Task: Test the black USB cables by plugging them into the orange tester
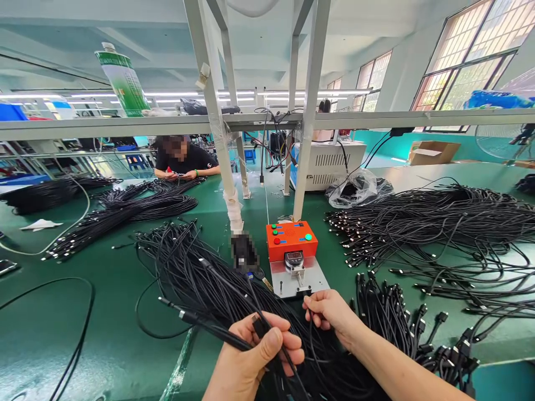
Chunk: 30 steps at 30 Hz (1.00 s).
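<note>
My left hand (254, 356) is closed around a bunch of black cables (217, 328), thumb pressed over their connector ends. My right hand (328, 313) pinches a single black cable just in front of the orange test box (291, 238), which has coloured buttons and sits on a metal base plate (296, 278) with a round gauge. A big pile of black cables (196, 273) spreads under and to the left of both hands.
More cable heaps lie right (438, 223) and far left (137, 203) on the green table (104, 334). A seated person (184, 159) works across the table. White frame posts (307, 111) rise behind the box; a white machine (330, 161) stands beyond.
</note>
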Tool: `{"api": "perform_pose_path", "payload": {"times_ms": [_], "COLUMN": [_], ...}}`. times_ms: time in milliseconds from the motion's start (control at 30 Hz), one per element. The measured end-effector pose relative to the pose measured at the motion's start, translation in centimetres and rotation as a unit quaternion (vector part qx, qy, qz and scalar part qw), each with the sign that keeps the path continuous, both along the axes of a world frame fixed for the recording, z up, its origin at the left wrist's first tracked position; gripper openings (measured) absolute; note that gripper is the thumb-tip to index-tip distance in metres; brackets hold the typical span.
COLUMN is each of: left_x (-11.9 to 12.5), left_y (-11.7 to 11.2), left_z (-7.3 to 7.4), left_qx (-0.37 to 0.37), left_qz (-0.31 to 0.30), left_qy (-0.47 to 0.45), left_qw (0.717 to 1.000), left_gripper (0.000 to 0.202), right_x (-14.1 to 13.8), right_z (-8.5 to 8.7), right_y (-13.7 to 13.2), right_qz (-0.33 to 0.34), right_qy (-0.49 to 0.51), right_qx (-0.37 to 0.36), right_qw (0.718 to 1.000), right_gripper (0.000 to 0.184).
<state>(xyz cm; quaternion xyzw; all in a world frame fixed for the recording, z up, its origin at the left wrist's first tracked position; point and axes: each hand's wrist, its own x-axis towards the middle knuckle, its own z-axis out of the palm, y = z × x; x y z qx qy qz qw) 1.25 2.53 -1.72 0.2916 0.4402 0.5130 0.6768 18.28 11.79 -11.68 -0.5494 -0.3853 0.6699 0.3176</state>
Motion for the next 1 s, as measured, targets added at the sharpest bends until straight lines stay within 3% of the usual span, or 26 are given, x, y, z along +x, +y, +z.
{"api": "perform_pose_path", "payload": {"times_ms": [267,800,933,1000], "left_x": [0.3,0.7,0.9,0.9], "left_y": [0.5,0.4,0.7,0.8], "left_z": [-0.4,-0.2,0.1,0.0], "left_qx": [0.018,0.035,0.04,0.049], "left_qz": [-0.028,-0.013,0.021,-0.004], "left_qy": [0.005,0.011,-0.013,-0.028], "left_qw": [0.999,0.999,0.999,0.998], "left_gripper": [0.022,0.011,0.014,0.016], "right_x": [0.1,0.0,2.2,4.3], "right_z": [-0.1,-0.2,1.6,3.4], "right_y": [0.1,0.3,-0.5,-0.8], "right_qz": [0.011,0.029,0.107,0.123], "right_qy": [-0.014,-0.029,-0.126,-0.265], "right_qx": [-0.002,0.004,0.035,0.094], "right_qw": [1.0,0.999,0.986,0.952], "right_gripper": [0.021,0.022,0.026,0.029]}}
